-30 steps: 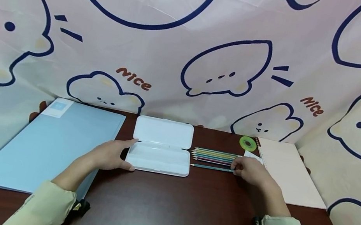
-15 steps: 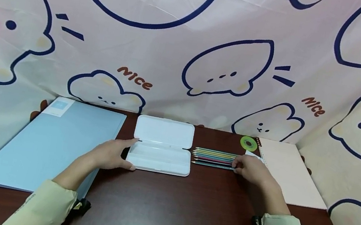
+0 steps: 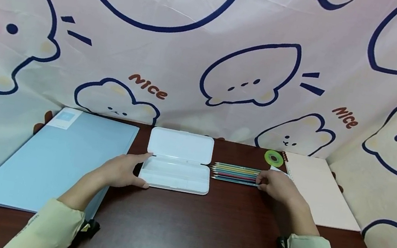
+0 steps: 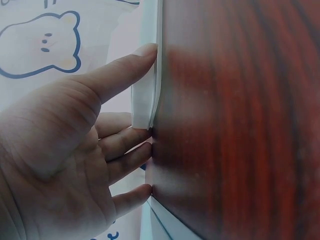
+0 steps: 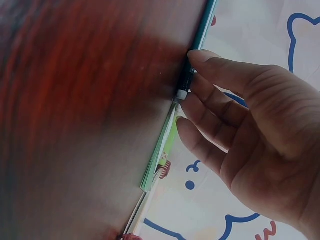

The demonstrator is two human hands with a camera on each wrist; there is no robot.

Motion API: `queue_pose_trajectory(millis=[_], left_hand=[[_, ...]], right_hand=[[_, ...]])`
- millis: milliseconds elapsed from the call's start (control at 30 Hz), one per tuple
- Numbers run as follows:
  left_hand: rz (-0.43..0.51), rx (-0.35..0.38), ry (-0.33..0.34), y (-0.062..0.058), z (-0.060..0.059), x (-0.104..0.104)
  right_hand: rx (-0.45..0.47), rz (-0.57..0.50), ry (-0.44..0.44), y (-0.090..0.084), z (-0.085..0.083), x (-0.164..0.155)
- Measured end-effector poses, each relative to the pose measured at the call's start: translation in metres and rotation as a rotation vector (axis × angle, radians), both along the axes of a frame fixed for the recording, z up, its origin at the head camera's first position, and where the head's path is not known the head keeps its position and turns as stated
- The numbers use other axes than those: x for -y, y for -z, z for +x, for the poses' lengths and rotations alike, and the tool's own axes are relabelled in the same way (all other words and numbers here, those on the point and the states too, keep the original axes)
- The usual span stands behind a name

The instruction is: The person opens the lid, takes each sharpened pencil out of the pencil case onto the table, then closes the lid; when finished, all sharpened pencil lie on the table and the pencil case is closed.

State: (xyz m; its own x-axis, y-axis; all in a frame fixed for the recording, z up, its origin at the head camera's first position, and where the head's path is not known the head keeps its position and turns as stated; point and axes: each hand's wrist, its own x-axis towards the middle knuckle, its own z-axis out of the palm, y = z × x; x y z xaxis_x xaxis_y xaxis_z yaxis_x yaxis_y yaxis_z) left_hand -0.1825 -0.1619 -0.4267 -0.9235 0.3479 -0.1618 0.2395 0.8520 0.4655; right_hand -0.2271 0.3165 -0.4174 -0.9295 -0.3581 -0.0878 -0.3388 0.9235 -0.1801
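The right hand (image 3: pixel 277 187) lies at the blunt ends of a row of coloured wooden pencils (image 3: pixel 235 173); its fingers are nearly straight, and the thumb and fingertips (image 5: pixel 199 56) touch the end of the nearest one, a teal pencil (image 3: pixel 235 181), without closing round it. That pencil lies just beside the rest of the row, parallel to them. The left hand (image 3: pixel 122 170) rests flat and spread against the left end of a white translucent plastic pencil case (image 3: pixel 175 174), thumb at its near corner and forefinger at the hinge line, bracing it rather than gripping it. The case lies open on the dark wooden worktop (image 3: pixel 189 231), its lid (image 3: pixel 180 145) folded back flat, and the tray looks empty as far as the head view shows.

As I judge it, the step in hand is gathering the pencils by the case. A next move would call for the right grip to narrow round the pencil ends, lift, and carry them left over the tray while the left hand holds the case steady.

Farther out, a pale blue folder (image 3: pixel 56 158) lies to the left, a pink spiral-bound notebook (image 3: pixel 318 188) to the right, and a green tape roll (image 3: pixel 273 158) behind the pencils.
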Motion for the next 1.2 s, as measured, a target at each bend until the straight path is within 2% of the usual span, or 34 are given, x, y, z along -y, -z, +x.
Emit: queue_pose_trajectory(millis=[333,767,900,1200], left_hand=[[-0.004,-0.002,-0.004,0.000,0.000,0.000],[-0.010,0.001,-0.007,0.000,0.001,0.000],[-0.010,-0.003,-0.006,-0.001,0.001,0.001],[0.005,0.002,-0.002,0.000,0.000,0.000]], right_hand=[[0.011,-0.013,0.040,0.002,-0.002,-0.006],[0.006,-0.048,0.050,0.000,-0.004,0.000],[-0.004,-0.105,0.039,-0.003,-0.003,0.010],[0.000,-0.340,-0.053,-0.011,-0.013,0.049]])
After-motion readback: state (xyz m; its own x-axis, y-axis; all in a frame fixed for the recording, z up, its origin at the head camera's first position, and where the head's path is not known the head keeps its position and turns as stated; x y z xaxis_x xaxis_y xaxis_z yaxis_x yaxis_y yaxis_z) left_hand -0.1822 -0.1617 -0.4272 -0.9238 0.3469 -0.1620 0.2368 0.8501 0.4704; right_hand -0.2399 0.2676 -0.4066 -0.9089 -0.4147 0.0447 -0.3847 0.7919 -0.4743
